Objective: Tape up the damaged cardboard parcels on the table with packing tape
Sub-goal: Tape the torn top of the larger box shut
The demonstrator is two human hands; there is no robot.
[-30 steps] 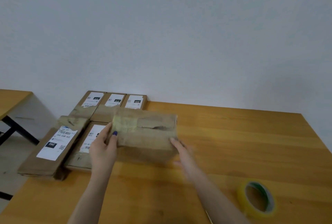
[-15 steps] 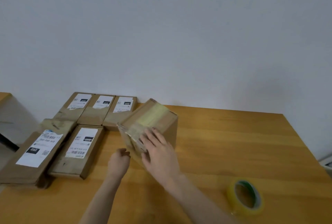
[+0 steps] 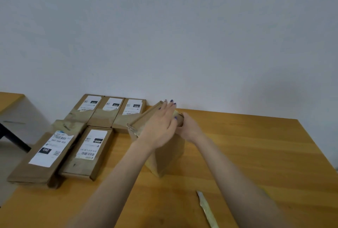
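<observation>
Wooden counter [image 3: 256, 154] — left hand [image 3: 161, 127] lies flat on the upended parcel [image 3: 168, 156], right hand [image 3: 190, 127] grips its top; left-edge labels [image 3: 49, 149] read "010", "060".

I have the parcel [image 3: 168, 156] stood on end on the table [image 3: 256, 154], tilted. My left hand [image 3: 161, 127] lies flat on its upper face, fingers straight. My right hand [image 3: 190, 127] curls round the top corner beside it. Left of the grip sit five labelled parcels [image 3: 91, 147]. Nearer me than the grip lies a tape strip [image 3: 206, 209].
</observation>
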